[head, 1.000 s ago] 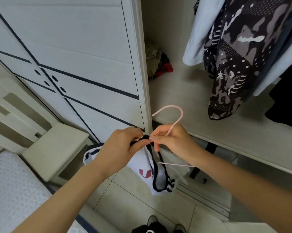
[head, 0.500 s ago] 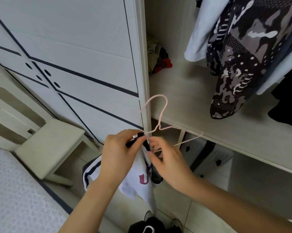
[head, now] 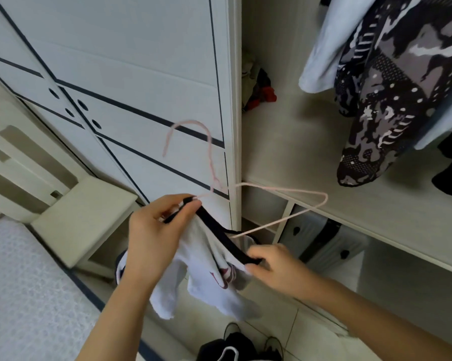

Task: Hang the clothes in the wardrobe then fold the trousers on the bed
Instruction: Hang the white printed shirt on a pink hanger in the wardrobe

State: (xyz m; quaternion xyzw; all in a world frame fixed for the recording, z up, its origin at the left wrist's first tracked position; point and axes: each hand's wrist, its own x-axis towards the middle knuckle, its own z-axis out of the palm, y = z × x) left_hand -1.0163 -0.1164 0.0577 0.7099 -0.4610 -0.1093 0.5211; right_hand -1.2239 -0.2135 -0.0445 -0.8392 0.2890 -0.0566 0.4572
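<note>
Low in the frame I see my left hand (head: 154,238) pinching the black-edged neckline of a soft white T-shirt (head: 204,259) together with one end of a thin pink wire hanger (head: 284,190). My right hand (head: 277,269) grips the same black trim lower right. The shirt hangs crumpled at the centre of the frame, with a red print showing. A quilted white bed (head: 24,287) fills the lower left, with a cream chair (head: 84,212) behind. Beyond stands the white wardrobe door (head: 141,74), lined in dark stripes; a camouflage garment (head: 381,105) hangs upper right.
</note>
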